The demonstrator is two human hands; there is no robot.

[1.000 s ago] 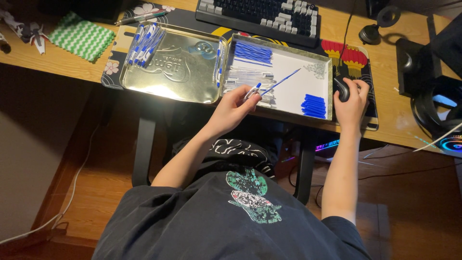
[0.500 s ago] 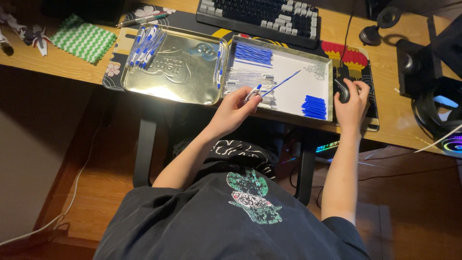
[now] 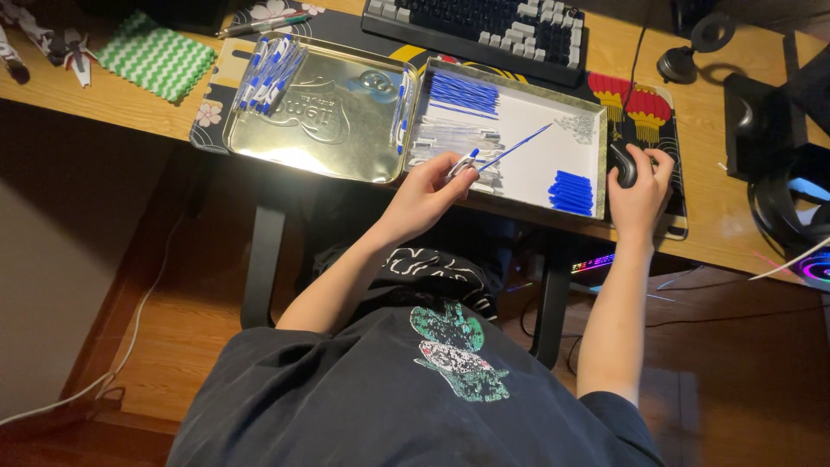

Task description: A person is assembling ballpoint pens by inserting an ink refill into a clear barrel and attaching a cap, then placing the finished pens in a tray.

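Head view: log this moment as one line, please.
left hand: holds blue refill and pen part over white tray | right hand: on black mouse | gold tray: assembled pens

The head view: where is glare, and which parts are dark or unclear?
Head view: glare on the shiny metal tray; the floor under the desk is dim; the left hand holding a blue refill is sharp; edges bend slightly.

open gold tin lid (image 3: 320, 130) on desk, embossed; white-lined tin base (image 3: 588, 138) just beside it
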